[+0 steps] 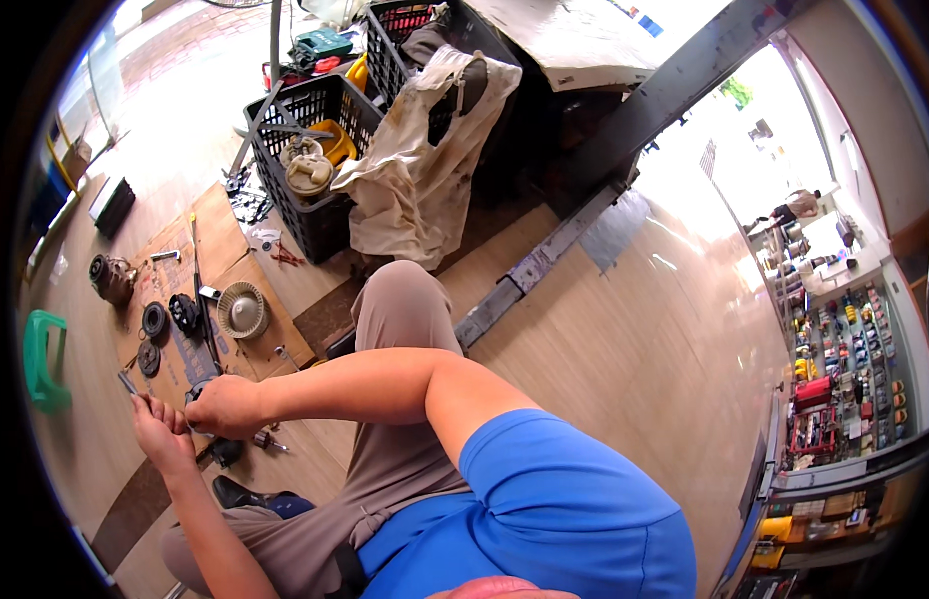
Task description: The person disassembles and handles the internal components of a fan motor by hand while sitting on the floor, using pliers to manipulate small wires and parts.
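Observation:
My left hand [163, 436] is closed, with a slim grey metal tool [126, 381] poking out past its fingers. Right beside it, my right hand [228, 406] is curled over a small dark part [194, 392] that it mostly hides. Both hands meet above the front edge of a flattened cardboard sheet [270, 329]. On that sheet lie a pale round blower wheel [242, 310], a black round motor part [185, 312], a dark ring [155, 319], a grey disc [148, 356] and a long thin rod [197, 265]. Below my hands sits a black part [226, 452] beside a small metal-tipped piece [270, 439].
A rusty compressor-like part [112, 280] stands at the cardboard's left edge, with a green stool [45, 359] farther left. Ahead are black crates [315, 215], one draped with a stained cloth [430, 160]. A metal lift post [674, 80] and shelves of goods [849, 369] stand to the right.

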### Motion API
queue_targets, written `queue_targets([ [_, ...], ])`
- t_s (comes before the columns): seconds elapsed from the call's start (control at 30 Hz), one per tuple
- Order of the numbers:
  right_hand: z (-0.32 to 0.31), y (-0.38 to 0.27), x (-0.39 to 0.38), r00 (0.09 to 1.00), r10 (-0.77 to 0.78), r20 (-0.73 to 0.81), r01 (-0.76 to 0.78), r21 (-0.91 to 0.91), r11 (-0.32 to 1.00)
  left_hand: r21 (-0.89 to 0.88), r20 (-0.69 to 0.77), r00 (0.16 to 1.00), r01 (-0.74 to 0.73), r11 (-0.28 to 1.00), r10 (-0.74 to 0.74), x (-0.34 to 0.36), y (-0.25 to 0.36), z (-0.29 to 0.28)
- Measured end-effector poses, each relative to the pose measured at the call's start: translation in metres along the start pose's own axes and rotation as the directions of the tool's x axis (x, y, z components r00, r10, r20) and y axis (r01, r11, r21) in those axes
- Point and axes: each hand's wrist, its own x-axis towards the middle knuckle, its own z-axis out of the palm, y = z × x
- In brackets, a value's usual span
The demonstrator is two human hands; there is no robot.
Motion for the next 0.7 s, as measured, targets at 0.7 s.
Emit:
queue_targets([
  [0.7, -0.035, 0.047, -0.007, 0.995, -0.083, 0.056, 0.094, -0.238, 0.967, -0.048, 0.31, 0.921, 0.264, 0.963, -0.237, 0.023, -0.039, -0.009],
])
